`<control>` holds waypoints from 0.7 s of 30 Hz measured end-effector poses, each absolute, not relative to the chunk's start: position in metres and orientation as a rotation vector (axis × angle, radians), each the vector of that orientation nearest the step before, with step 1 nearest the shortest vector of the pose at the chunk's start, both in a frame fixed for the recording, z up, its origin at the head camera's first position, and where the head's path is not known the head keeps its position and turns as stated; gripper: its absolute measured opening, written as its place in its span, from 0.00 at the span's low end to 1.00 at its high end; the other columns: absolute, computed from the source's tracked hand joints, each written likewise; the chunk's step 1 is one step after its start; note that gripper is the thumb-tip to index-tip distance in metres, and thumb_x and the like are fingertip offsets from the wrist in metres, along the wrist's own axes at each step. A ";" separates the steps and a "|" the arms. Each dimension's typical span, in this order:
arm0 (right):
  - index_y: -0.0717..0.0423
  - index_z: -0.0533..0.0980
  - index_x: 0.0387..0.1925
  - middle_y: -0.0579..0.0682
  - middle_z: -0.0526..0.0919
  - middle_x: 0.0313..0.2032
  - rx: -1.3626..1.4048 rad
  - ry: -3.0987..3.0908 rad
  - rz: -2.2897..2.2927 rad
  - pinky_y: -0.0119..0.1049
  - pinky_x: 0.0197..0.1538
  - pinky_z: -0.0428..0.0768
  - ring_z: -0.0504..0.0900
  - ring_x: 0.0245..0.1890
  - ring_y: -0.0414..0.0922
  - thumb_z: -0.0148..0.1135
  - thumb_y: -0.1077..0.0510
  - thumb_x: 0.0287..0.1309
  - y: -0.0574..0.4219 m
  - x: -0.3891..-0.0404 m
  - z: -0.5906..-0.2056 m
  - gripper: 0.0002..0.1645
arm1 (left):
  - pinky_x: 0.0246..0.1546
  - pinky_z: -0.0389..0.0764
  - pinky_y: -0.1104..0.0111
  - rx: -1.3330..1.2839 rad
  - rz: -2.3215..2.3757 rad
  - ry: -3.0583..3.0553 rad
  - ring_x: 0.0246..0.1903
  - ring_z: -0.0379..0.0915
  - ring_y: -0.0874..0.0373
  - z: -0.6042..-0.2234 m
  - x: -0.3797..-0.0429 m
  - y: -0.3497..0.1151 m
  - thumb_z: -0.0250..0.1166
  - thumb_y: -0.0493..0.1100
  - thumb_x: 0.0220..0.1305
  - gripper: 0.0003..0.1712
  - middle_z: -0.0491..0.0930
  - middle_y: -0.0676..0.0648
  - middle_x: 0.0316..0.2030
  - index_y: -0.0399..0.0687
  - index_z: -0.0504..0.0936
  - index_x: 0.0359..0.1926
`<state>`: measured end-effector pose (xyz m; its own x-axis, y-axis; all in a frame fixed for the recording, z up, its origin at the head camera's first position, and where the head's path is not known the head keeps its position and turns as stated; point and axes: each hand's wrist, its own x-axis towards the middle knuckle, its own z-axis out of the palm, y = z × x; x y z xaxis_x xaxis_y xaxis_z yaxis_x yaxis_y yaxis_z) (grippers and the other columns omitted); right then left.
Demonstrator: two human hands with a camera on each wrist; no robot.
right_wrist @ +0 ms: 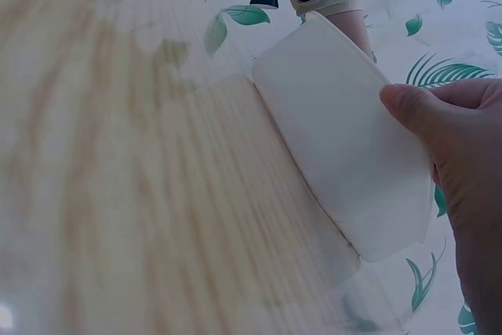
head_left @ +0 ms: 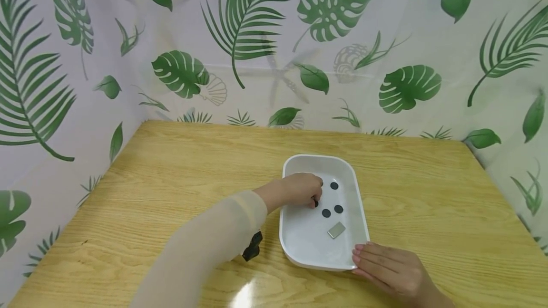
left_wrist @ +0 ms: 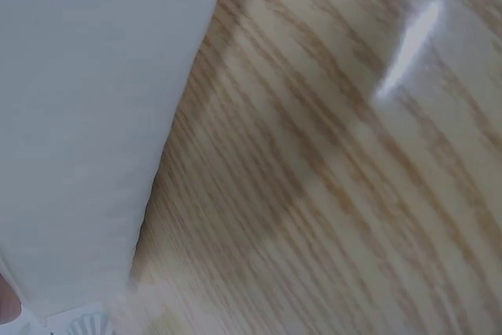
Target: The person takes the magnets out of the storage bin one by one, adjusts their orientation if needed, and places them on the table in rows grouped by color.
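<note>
Step in hand: the person seems to be taking up or setting down one black disc inside the white tray; which of the two, one cannot tell.
Left hand: it is reaching over the tray's left wall, right of the frame's centre, its grip closing thumb and fingers together on the black disc.
Right hand: at the lower right of the frame, it is clasping the tray's nearest right corner, the thumb pressing on the outer wall in the right wrist view.
Black disc: it is peeking out below the left fingertips, mostly hidden, so one cannot tell where its face is pointing or whether it is touching the tray floor.
Loose discs: three are lying flat to the right of the left hand, one higher, two close together lower down; being round, they are showing no long axis.
Silver block: it is lying below them, its long axis running from lower left to upper right.
Tray: it is standing on the counter, its long axis running nearly straight up the frame.
Next move: it is probably calling for a firm pinch and a steadied tray.
</note>
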<state>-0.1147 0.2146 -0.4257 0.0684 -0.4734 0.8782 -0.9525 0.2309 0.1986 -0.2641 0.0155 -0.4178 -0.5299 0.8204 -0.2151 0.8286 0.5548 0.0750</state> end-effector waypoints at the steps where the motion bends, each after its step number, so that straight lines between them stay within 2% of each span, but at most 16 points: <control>1: 0.63 0.85 0.29 0.58 0.86 0.26 1.387 -1.553 0.634 0.34 0.30 0.81 0.86 0.26 0.46 0.64 0.59 0.58 0.215 -0.115 -0.426 0.10 | 0.40 0.73 0.78 1.382 -0.048 2.566 0.35 0.73 0.65 -0.417 -0.264 0.015 0.68 0.48 0.57 0.09 0.77 0.55 0.36 0.53 0.87 0.38; 12: 0.63 0.85 0.29 0.57 0.86 0.26 1.377 -1.569 0.632 0.33 0.31 0.81 0.86 0.25 0.46 0.64 0.59 0.58 0.213 -0.114 -0.423 0.10 | 0.42 0.73 0.76 1.354 -0.005 2.538 0.37 0.72 0.64 -0.416 -0.263 0.016 0.66 0.50 0.60 0.10 0.75 0.54 0.36 0.51 0.84 0.38; 21: 0.63 0.85 0.29 0.57 0.86 0.26 1.378 -1.563 0.627 0.33 0.31 0.81 0.86 0.27 0.46 0.63 0.59 0.58 0.214 -0.114 -0.423 0.10 | 0.40 0.72 0.74 1.376 -0.089 2.556 0.34 0.70 0.63 -0.415 -0.264 0.019 0.63 0.50 0.60 0.10 0.75 0.55 0.34 0.50 0.81 0.39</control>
